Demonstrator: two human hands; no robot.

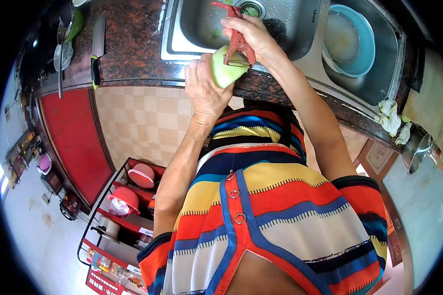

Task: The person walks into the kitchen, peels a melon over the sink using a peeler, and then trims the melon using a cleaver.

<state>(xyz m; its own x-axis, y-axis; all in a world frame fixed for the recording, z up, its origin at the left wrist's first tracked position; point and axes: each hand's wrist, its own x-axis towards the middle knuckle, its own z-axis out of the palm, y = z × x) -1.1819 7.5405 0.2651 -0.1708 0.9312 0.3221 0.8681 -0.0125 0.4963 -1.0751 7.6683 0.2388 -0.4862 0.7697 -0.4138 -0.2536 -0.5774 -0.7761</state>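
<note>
"Where's the gourd on your feed?"
"Near edge of the counter (128, 59), just this side of the sink (174, 53). My L hand (202, 93) cups the gourd (225, 77) from the left, grip wide, prob. so it can't roll under the blade."
"Arm pose?"
"L forearm runs up from near left, back of hand up. R forearm slants in from near right, angling far-left over the sink's edge."
"And the R grip?"
"Narrow. My R hand (255, 37) is closed on the red peeler (237, 43), handle pointing far-left, head at the gourd's far right side. Held low b/c the blade needs to lie flat on it, I'd say."
"Anything farther out?"
"Knife (99, 37) on the L, handle near, blade far; handy, but handle's close to the edge. Dark scrubber (275, 30) in the L bowl, nr the drain (251, 11). Blue basin (370, 44) in the R bowl, w/ cloudy water."
</note>
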